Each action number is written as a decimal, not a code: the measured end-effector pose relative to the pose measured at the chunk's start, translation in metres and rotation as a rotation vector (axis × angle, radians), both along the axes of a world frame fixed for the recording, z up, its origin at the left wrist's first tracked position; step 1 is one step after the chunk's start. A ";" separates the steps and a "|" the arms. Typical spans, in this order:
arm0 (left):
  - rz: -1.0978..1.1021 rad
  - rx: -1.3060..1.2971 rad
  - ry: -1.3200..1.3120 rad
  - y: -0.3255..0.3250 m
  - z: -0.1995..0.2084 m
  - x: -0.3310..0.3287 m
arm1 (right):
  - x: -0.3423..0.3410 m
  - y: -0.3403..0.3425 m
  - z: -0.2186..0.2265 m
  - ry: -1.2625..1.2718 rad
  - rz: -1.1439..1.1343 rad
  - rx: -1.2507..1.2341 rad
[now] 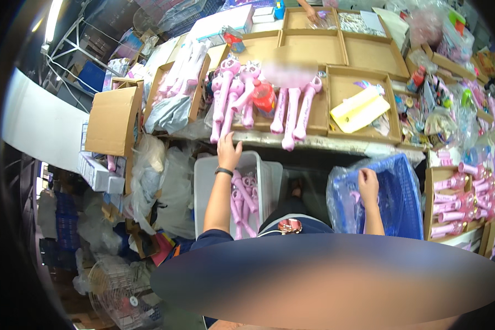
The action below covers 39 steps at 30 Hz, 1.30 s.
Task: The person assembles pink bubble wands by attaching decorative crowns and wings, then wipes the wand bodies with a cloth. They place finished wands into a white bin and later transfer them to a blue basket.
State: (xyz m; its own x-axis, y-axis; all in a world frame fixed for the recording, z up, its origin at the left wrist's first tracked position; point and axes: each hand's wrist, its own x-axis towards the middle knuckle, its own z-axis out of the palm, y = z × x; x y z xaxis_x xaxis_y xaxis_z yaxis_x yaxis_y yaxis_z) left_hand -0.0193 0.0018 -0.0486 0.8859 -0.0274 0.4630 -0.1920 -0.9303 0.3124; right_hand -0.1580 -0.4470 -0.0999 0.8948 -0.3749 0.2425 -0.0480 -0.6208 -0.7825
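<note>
My left hand (229, 150) reaches up to the table's front edge, fingers spread, at the lower end of a pink toy wand (220, 104). Whether it touches the wand I cannot tell. Several more pink wands (293, 113) lie to the right, handles toward me, their far ends partly behind a blurred patch. Over a blue plastic basket (410, 192) lined with clear film, my right hand (368, 184) is closed with curled fingers; what they hold, if anything, is hidden. A small pink piece (356, 197) shows beside it. Below my left hand, a grey bin (204, 190) holds several pink wands.
A red-labelled bottle (264, 99) stands among the wands. Shallow cardboard trays (313, 47) cover the table; one holds a yellow packet (360, 109). Another person's hand (312, 14) is at the far side. Pink wands fill a box (439, 176) at right. A fan (132, 300) stands lower left.
</note>
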 end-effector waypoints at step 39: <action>0.222 -0.572 0.284 0.020 -0.075 0.126 | 0.408 0.234 0.038 0.123 0.486 -0.081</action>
